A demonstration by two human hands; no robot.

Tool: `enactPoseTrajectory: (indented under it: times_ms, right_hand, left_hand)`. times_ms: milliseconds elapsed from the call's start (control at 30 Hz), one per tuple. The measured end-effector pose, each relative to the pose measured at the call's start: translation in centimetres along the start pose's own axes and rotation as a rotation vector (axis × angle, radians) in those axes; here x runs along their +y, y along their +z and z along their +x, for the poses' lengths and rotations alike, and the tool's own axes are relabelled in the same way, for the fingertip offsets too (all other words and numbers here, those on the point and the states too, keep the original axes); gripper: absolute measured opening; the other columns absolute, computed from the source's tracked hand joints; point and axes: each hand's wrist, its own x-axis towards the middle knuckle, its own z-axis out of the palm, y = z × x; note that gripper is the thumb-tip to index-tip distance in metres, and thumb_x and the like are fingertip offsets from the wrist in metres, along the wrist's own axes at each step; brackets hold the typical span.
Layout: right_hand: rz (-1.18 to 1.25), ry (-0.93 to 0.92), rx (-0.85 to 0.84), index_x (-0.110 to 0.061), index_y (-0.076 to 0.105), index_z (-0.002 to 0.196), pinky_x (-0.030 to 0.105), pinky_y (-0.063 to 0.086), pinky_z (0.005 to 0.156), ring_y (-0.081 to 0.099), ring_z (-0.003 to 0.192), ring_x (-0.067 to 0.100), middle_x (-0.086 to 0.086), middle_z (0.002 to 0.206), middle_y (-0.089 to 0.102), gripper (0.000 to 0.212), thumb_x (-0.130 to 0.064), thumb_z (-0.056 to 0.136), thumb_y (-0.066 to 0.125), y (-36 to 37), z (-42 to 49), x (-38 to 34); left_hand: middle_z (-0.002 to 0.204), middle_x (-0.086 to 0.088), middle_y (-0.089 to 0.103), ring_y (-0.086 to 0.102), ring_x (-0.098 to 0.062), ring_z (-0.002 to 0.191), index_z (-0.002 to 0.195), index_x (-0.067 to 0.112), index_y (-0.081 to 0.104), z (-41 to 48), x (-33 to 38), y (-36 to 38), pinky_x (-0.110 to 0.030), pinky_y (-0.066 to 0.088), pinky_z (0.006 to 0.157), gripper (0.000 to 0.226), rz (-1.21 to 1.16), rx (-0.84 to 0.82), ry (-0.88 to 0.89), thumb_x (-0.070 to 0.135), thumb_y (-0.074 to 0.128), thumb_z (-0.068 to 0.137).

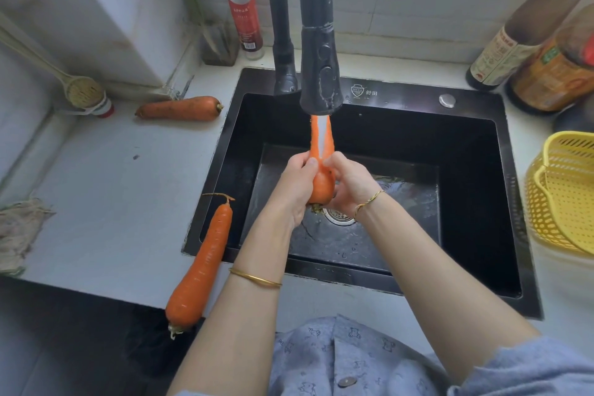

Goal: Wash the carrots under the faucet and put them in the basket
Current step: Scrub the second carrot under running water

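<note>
Orange held carrot (321,185): smooth, wet, tapered, tip up and stub end down. It sits over the black sink (401,95), directly under the matte black faucet (319,74). A white water stream (319,135) runs down its upper half.

Left hand (294,193) and right hand (352,190) both wrap the thick lower half, fingers curled tight on it, thumbs pressed to the front. A round steel drain (340,219) lies below the hands.

2 more carrots lie on the pale counter (112,186):
- Long carrot (201,264), slanted across the sink's front-left rim, stub end past the counter edge.
- Dusty carrot (180,108), well apart at the back.

Yellow perforated plastic basket (565,199) stands right of the sink, with bottles (514,42) behind it.
</note>
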Motion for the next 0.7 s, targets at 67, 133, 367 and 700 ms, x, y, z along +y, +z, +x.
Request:
enactPoseTrajectory:
  times_ms: [67, 133, 367, 700]
  right_hand:
    - [-0.005, -0.005, 0.016, -0.013, 0.066, 0.090, 0.050, 0.055, 0.076, 0.063, 0.092, 0.030, 0.011, 0.095, 0.064, 0.014, -0.015, 0.081, 0.056, 0.18, 0.02, 0.00]
    - [-0.003, -0.009, -0.013, -0.012, 0.065, 0.092, 0.052, 0.055, 0.079, 0.063, 0.093, 0.031, 0.012, 0.098, 0.063, 0.014, -0.011, 0.084, 0.053, -0.07, -0.05, 0.01]
    - [-0.002, 0.005, 0.031, -0.014, 0.066, 0.091, 0.048, 0.055, 0.072, 0.064, 0.093, 0.030, 0.010, 0.097, 0.064, 0.023, -0.021, 0.070, 0.060, 0.29, -0.25, -0.02]
    - [-0.032, 0.012, 0.010, -0.014, 0.066, 0.089, 0.047, 0.056, 0.071, 0.064, 0.087, 0.027, 0.010, 0.094, 0.064, 0.016, -0.013, 0.078, 0.055, 0.19, -0.20, -0.25]
  left_hand:
    - [0.134, -0.005, 0.055, 0.057, -0.024, 0.118, 0.143, 0.021, 0.041, 0.02, 0.03, -0.01, -0.049, 0.048, 0.103, 0.038, 0.013, 0.006, 0.000, 0.029, 0.036, 0.106]
    - [0.134, -0.005, 0.055, 0.057, -0.024, 0.118, 0.142, 0.022, 0.041, 0.07, 0.09, -0.17, -0.049, 0.048, 0.103, 0.038, 0.011, 0.011, -0.006, 0.030, 0.036, 0.106]
    - [0.133, -0.005, 0.055, 0.057, -0.023, 0.117, 0.142, 0.019, 0.042, -0.18, 0.06, 0.15, -0.048, 0.048, 0.103, 0.037, 0.040, -0.004, 0.010, 0.026, 0.036, 0.106]
    - [0.132, -0.006, 0.057, 0.059, -0.024, 0.116, 0.141, 0.019, 0.043, -0.19, 0.14, -0.09, -0.048, 0.050, 0.101, 0.037, 0.024, -0.009, 0.005, 0.028, 0.037, 0.105]
